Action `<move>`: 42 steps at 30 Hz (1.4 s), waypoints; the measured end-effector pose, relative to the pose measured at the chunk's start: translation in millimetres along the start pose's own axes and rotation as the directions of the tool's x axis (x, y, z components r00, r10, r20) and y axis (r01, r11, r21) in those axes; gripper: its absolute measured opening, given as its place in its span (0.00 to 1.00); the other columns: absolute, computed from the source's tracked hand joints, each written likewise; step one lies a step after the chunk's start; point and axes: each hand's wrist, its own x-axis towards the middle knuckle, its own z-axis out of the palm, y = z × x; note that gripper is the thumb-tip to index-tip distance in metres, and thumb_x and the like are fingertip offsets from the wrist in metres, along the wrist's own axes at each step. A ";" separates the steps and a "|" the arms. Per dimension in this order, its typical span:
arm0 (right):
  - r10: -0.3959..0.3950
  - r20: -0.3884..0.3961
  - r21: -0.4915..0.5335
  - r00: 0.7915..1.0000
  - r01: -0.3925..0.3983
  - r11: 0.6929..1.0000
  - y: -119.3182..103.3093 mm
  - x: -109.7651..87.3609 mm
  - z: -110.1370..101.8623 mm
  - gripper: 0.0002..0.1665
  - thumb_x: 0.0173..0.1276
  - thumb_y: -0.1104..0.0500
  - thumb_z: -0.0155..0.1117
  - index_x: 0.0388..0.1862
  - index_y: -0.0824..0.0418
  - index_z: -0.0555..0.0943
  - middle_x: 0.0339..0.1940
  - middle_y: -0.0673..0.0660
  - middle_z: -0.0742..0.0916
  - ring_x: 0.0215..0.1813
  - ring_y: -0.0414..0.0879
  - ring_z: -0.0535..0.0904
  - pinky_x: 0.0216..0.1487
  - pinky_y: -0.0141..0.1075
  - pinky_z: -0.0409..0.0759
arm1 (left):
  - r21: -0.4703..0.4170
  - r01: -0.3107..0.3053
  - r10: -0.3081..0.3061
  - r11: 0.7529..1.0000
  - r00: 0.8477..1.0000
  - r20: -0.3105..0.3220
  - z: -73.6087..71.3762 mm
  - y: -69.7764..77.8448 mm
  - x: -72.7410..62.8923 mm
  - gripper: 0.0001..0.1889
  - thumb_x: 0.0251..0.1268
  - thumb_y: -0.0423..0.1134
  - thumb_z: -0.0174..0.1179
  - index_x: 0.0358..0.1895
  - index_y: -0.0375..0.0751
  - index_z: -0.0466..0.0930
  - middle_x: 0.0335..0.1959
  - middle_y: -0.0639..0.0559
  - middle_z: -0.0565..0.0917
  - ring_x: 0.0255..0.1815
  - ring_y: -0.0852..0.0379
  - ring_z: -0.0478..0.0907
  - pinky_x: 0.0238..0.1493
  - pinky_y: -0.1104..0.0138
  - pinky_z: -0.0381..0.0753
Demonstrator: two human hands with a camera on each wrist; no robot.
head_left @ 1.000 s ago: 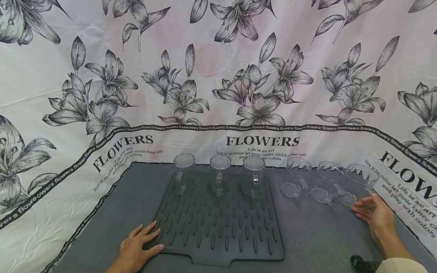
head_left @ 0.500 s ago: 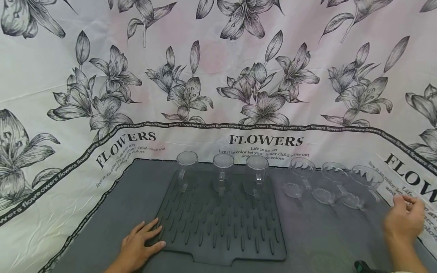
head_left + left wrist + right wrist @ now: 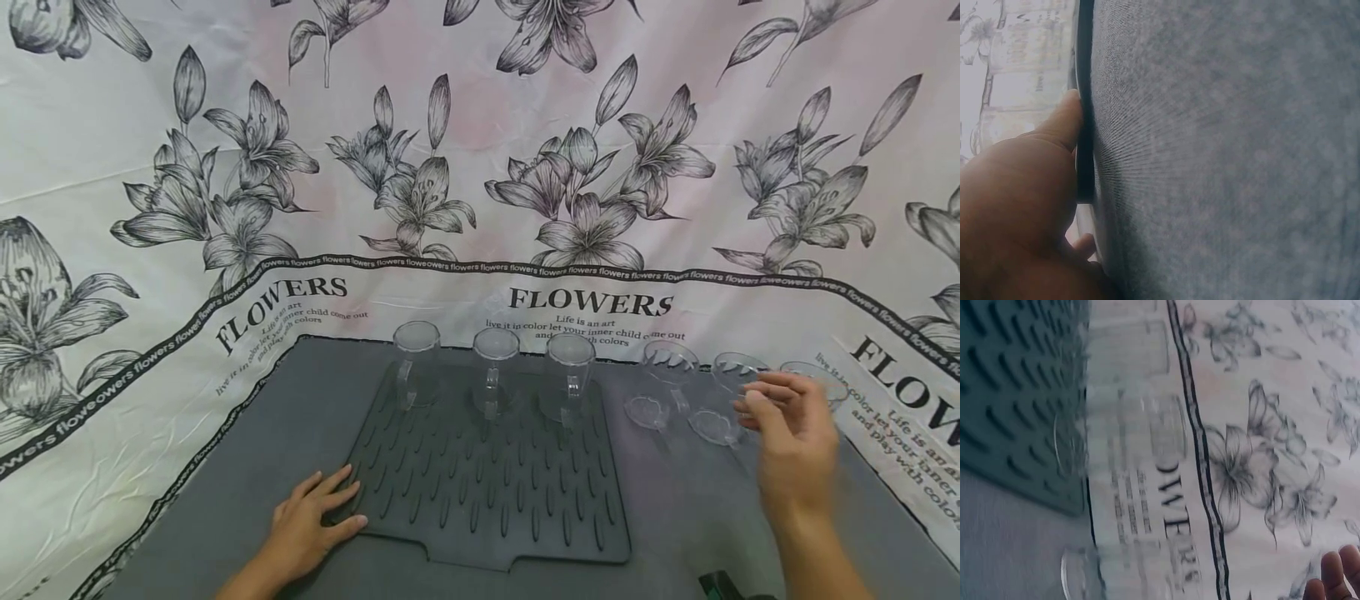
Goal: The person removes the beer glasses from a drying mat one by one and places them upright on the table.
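My left hand (image 3: 303, 525) rests at the left edge of a dark ridged drying mat (image 3: 487, 508), fingers spread and thumb on its near corner. Along the mat's far end, three clear glass mugs (image 3: 495, 375) stand upside down, handles toward me. Right of the mat stand three more clear mugs, upright: one nearest the mat (image 3: 670, 371), a middle one (image 3: 716, 423) and a far-right one (image 3: 840, 387). My right hand (image 3: 798, 450) is raised in front of the last two and partly hides them, fingers loosely bent. Its fingertips (image 3: 1333, 575) show at the right wrist view's corner, holding nothing.
A grey cloth-covered table (image 3: 247, 442) lies under everything. A white curtain (image 3: 450, 200) with printed flowers and lettering hangs behind and along both sides. A small dark object (image 3: 718, 586) sits at the bottom edge, near the right forearm.
My right hand moves from beside the far-right mug out to the right, then back left in front of the mugs. The left hand stays on the mat. The head view shifts slightly.
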 end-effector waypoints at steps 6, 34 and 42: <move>0.092 0.150 0.087 0.984 -0.106 0.991 2.0 -8.7 30.6 0.11 0.75 0.66 0.53 0.53 0.66 0.74 0.40 0.58 0.82 0.38 0.47 0.79 0.37 0.29 0.78 | 0.007 -0.013 0.013 1.000 1.000 -0.003 -1.2 -0.2 0.3 0.34 0.56 0.61 0.65 0.63 0.46 0.78 0.71 0.48 0.66 0.70 0.32 0.53 0.56 0.30 0.52; 0.501 0.412 -0.191 0.761 -0.465 0.864 81.3 -30.0 99.0 0.27 0.77 0.42 0.47 0.65 0.57 0.72 0.57 0.66 0.76 0.51 0.61 0.76 0.39 0.43 0.78 | -0.006 0.048 -0.048 0.999 0.998 0.039 4.0 -2.9 4.8 0.35 0.55 0.63 0.64 0.62 0.46 0.79 0.70 0.47 0.67 0.70 0.30 0.53 0.54 0.32 0.52; 0.557 0.469 -0.191 0.686 -0.537 0.822 90.7 -34.1 105.0 0.32 0.76 0.38 0.46 0.67 0.58 0.70 0.60 0.66 0.75 0.51 0.62 0.77 0.40 0.45 0.77 | -0.024 0.050 -0.049 0.998 0.998 0.047 4.1 -2.8 5.2 0.35 0.55 0.63 0.64 0.63 0.46 0.78 0.70 0.46 0.66 0.70 0.30 0.52 0.54 0.31 0.50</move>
